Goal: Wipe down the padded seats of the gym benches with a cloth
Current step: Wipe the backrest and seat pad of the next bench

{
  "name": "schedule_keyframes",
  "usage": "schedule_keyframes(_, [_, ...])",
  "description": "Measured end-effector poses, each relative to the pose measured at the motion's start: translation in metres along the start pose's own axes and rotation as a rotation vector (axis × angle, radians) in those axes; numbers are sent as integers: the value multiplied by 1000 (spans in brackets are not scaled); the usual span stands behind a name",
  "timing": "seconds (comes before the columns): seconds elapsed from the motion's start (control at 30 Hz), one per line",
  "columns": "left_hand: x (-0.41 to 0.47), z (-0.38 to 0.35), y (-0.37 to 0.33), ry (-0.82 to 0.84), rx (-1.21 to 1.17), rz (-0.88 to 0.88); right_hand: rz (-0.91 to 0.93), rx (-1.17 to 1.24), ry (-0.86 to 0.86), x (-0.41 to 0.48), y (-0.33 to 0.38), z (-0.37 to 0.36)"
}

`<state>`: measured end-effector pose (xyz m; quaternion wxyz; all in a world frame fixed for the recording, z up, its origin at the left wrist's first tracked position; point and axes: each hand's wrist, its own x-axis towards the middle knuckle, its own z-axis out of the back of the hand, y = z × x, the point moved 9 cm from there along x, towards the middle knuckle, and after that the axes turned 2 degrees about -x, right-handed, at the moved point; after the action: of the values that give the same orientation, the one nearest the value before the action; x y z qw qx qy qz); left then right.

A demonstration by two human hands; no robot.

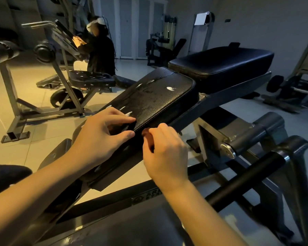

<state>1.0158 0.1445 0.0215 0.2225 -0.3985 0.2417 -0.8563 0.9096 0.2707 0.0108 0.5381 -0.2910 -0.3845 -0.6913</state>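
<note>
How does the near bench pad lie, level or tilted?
Tilted: the near pad rises at its far end above the level far pad.

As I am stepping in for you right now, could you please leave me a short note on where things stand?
Left hand: fingertips on the near end of the tilted seat pad; whether it pinches anything is unclear.
Right hand: fingers curled at that pad's stitched side edge; grip unclear.
Cloth: I cannot make one out.
Done: the pad looks damp and speckled; wiping not clearly finished.
Left: finish this pad, then the flat pad behind it.
</note>
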Motion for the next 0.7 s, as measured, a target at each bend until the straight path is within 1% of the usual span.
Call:
schedule_keyframes(0.03, [0,-1,0,0,9,1,42,-13,19,3,-1,1])
schedule_keyframes(0.07, [1,-1,0,-1,14,4,33,-20,3,13,-12,9])
schedule_keyframes(0.2, [0,-1,0,-11,8,-3,-242,-25,-207,54,-81,58])
schedule_keyframes(0.27, [1,-2,2,-2,-17,-6,-265,-21,-240,49,-76,54])
schedule_keyframes(0.3, [1,-2,2,2,-34,-5,-225,-12,-221,41,-63,44])
schedule_keyframes(0.33, [1,-2,2,3,-45,-5,-159,-15,-165,29,-46,29])
schedule_keyframes(0.4, [0,-2,1,-9,-47,-12,7,-33,-7,3,-11,-2])
schedule_keyframes(0.43, [0,-2,1,-17,-45,-14,74,-52,41,-5,-2,-8])
schedule_keyframes(0.47, [-1,-1,1,-22,-47,-18,101,-53,50,-2,-4,-6])
schedule_keyframes(0.5, [-2,-1,1,-25,-49,-23,77,-37,19,9,-15,2])
schedule_keyframes(0.53, [-2,-1,2,-24,-47,-28,5,-19,-43,22,-30,16])
schedule_keyframes(0.6, [-3,-2,2,-14,-29,-32,-195,20,-202,44,-66,47])
schedule_keyframes(0.63, [-2,-2,2,-6,-23,-33,-268,57,-250,47,-76,54])
schedule_keyframes(0.67, [-2,-2,2,3,-23,-34,-307,89,-258,45,-76,52])
schedule_keyframes(0.7, [-1,-1,1,9,-31,-36,-302,108,-232,38,-65,43])
